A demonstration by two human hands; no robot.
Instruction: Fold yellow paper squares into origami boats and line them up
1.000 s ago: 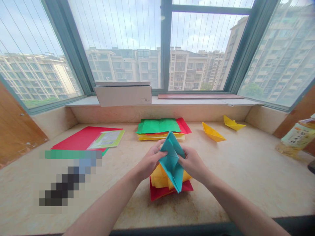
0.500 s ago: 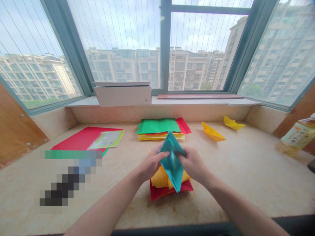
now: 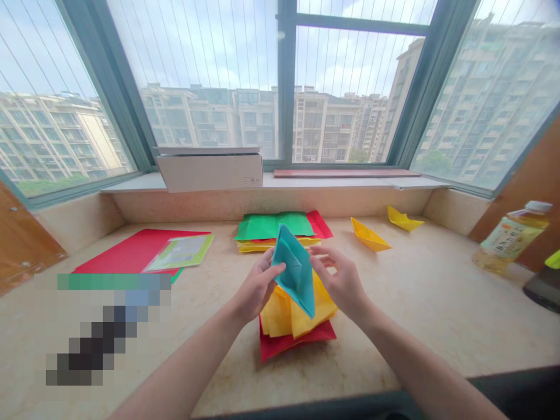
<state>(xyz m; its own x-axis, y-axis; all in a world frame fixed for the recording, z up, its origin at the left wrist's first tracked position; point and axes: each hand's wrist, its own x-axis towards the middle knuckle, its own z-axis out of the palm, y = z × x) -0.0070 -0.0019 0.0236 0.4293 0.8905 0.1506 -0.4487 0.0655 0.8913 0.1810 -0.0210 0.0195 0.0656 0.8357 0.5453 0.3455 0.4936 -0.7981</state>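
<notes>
Head view, sole view available. The left hand (image 3: 258,287) has a firm pinch on a folded blue paper (image 3: 296,275), thumb pressed on the inner face and fingers behind it. The right hand (image 3: 345,281) is loose, its fingers curved and parted beside the paper's right edge; it grips nothing, and whether a fingertip touches that edge cannot be told.

The blue paper is raised in front of the person, tilted, one point up and the other down to the right, its middle parted into a hollow with a flap inside. Below it on the countertop (image 3: 437,332) lies creased yellow paper (image 3: 276,315) on top of red paper (image 3: 301,345). Whether the blue paper's lower point touches the yellow cannot be told.

Beyond the hands stands a stack of paper topped by a green sheet (image 3: 275,226). To its right sit two folded yellow shapes, one nearer (image 3: 370,236) and one farther back (image 3: 403,220). A bottle (image 3: 510,238) stands at far right. A patch at left is pixelated and unreadable.

Judgement: the step in hand is opening and shaping the blue paper's folds. The next move calls for a light right-hand pinch on the free edge, with the left hand holding steady to avoid tearing or flattening the creases.
</notes>
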